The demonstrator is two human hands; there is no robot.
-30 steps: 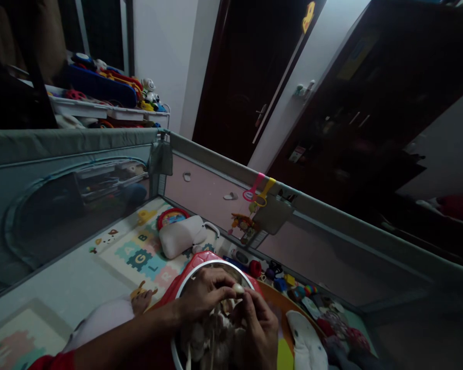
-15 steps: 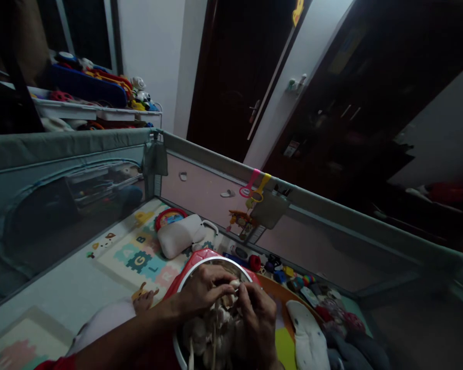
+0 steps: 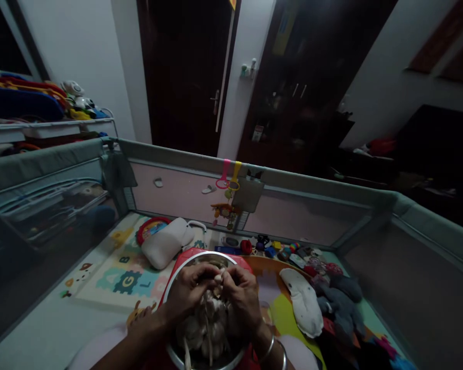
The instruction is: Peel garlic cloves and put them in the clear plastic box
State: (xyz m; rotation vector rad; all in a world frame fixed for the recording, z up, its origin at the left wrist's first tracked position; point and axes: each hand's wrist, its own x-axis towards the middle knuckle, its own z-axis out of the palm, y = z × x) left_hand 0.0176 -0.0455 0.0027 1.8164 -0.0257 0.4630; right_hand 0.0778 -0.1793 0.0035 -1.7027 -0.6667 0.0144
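A round steel bowl [image 3: 177, 273] sits low in the middle of the view, resting on a red tray [image 3: 181, 253]. It is filled with pale garlic bulbs [image 3: 204, 331] and loose skins. My left hand [image 3: 191, 289] and my right hand [image 3: 242, 298] meet over the bowl, fingers curled. Together they pinch a small pale garlic clove [image 3: 218, 277] between the fingertips. Two metal bangles [image 3: 274, 350] ring my right wrist.
A grey mesh-walled playpen [image 3: 316, 198] surrounds me. On its alphabet mat [image 3: 119, 277] lie a white pillow [image 3: 164, 247], a white stuffed toy [image 3: 303, 300], dark clothes [image 3: 341, 308] and several small toys along the far wall. A toy shelf [image 3: 42, 123] stands left, a dark door [image 3: 185, 77] behind.
The view has swung to the right and levelled, bringing the playpen's right corner into sight. My hands stay over the bowl, working the same small clove.
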